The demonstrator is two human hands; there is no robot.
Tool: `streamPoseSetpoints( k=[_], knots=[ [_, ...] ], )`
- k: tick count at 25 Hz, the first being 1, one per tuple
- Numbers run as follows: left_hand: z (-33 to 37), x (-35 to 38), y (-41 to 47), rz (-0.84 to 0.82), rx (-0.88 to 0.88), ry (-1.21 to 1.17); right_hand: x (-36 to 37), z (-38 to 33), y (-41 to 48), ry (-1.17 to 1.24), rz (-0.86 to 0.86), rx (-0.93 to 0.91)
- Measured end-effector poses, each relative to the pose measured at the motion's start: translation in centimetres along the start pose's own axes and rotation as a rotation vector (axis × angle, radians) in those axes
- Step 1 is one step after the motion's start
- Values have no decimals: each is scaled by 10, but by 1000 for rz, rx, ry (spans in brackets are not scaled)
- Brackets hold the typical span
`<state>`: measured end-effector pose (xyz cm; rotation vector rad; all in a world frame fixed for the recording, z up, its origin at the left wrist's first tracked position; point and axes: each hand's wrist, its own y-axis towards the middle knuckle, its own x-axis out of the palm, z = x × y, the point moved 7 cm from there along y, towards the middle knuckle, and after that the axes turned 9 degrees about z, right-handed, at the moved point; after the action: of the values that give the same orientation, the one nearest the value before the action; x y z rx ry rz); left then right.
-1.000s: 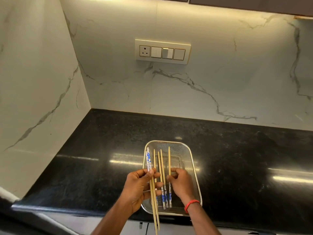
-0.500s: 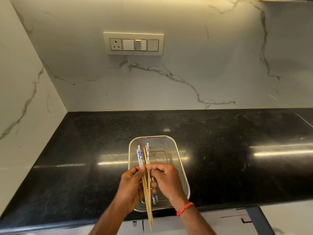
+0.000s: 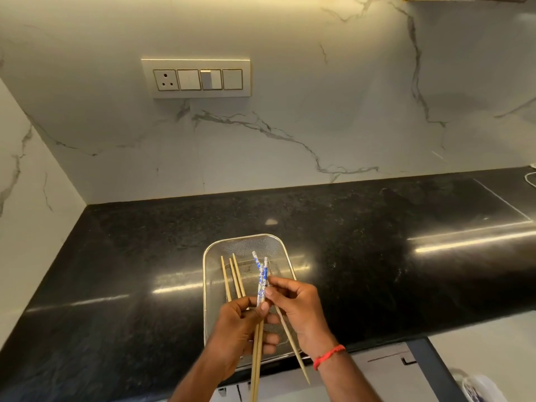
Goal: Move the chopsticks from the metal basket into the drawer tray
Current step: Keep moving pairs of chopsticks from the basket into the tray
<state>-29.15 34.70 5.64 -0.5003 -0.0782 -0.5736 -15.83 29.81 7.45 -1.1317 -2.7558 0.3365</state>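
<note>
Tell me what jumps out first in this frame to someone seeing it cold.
Both hands, left hand and right hand, gather a fan of chopsticks over the metal basket at the near edge of the black countertop. Some chopsticks are plain wood, others blue-and-white patterned at the far ends. Behind, the white marble wall carries a switch panel.

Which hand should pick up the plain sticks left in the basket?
Probably the left hand. The three plain chopsticks lie on the left side of the metal basket, just beyond its fingers. The right hand is pinching the blue-patterned chopsticks.
</note>
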Motion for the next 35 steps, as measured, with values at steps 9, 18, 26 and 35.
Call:
streamPoseSetpoints(
  k=[9, 18, 26, 35],
  knots=[
    [-7, 37, -1, -9, 86, 113, -48, 7, -14, 50, 80, 47],
    [-19, 96, -8, -181, 79, 217, -117, -9, -39, -128, 153, -9],
    [-31, 163, -22, -300, 81, 308, -183, -26, -52, -122, 241, -77],
    [-63, 263, -59, -333, 149, 477, -294, -11, -91, -94, 332, -71]
  ],
)
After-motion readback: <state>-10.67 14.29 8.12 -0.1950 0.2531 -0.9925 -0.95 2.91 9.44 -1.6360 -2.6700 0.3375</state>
